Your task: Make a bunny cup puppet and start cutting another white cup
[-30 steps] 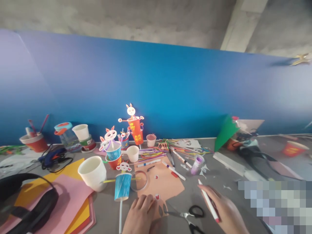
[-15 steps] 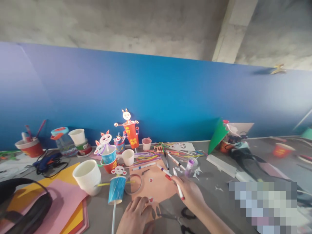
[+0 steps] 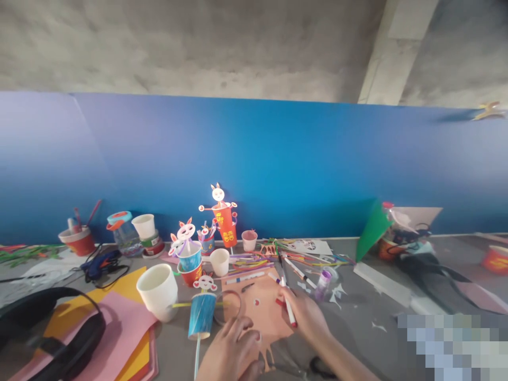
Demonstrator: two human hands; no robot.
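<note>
My right hand [image 3: 307, 312] grips a white marker [image 3: 289, 307] with a red end, held slanting over the orange paper [image 3: 270, 323]. Its fingertips are beside a small red cap [image 3: 280, 302] on that paper; whether they touch it I cannot tell. My left hand [image 3: 232, 346] rests low on the paper's near left part, fingers apart and holding nothing visible. One round cut-out with a red heart [image 3: 256, 302] lies above it, and another is half hidden by its fingers. Scissors [image 3: 317, 365] lie partly behind my right forearm.
A blue paper cup figure [image 3: 201, 315] on a straw and a white cup [image 3: 157, 291] stand to the left. Headphones [image 3: 93, 338] lie on coloured sheets [image 3: 130, 312]. Behind are pipe cleaners [image 3: 254, 262], a red cup figure [image 3: 225, 227] and a purple-capped tube [image 3: 323, 286].
My right hand has moved left with the marker, from bare table to the red cap on the orange paper. My left hand's fingers have spread and shifted over the lower heart cut-out.
</note>
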